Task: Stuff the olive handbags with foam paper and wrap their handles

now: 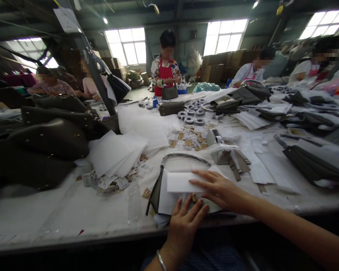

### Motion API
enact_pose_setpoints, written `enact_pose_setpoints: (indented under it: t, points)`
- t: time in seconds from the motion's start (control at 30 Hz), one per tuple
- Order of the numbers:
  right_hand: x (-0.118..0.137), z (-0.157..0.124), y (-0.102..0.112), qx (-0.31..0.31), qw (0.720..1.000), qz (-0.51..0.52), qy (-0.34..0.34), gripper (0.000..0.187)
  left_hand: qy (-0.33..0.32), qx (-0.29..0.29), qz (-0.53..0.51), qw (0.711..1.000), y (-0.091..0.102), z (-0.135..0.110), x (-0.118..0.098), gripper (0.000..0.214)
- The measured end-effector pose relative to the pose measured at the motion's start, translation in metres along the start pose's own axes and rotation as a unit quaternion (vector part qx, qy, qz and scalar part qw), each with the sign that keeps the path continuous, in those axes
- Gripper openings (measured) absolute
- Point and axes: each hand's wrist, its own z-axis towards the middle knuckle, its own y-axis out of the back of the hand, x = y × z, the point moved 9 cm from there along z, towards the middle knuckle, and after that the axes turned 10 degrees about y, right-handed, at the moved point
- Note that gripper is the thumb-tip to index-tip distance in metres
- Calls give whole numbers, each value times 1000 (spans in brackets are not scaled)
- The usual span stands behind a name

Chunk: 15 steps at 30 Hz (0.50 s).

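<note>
A dark olive handbag [157,190] lies flat at the table's near edge, its front covered with white wrapping paper [180,181]. My right hand [219,188] rests on the paper with fingers stretched out flat. My left hand [185,222], a bracelet on its wrist, lies spread on the bag's lower edge, fingertips beside a small gold clasp [194,197]. The bag's grey handle [185,157] arches above the paper.
A stack of dark bags [45,139] fills the left side. White paper sheets [115,152], gold tags [189,141] and tape rolls [190,114] cover the middle. More bags [313,165] lie right. Several people work at the far edge, one in a red apron [165,73].
</note>
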Motion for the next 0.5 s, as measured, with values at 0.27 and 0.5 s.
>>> enact_pose_setpoints:
  t: [0.27,0.5]
  points:
    - [4,-16,-51,38,998,36,39,50,33,22,-34,999,-10,-6,2,31]
    - [6,-14,-50,39,997,64,34,47,-15,-8,-35,999,-2,-10,2,35]
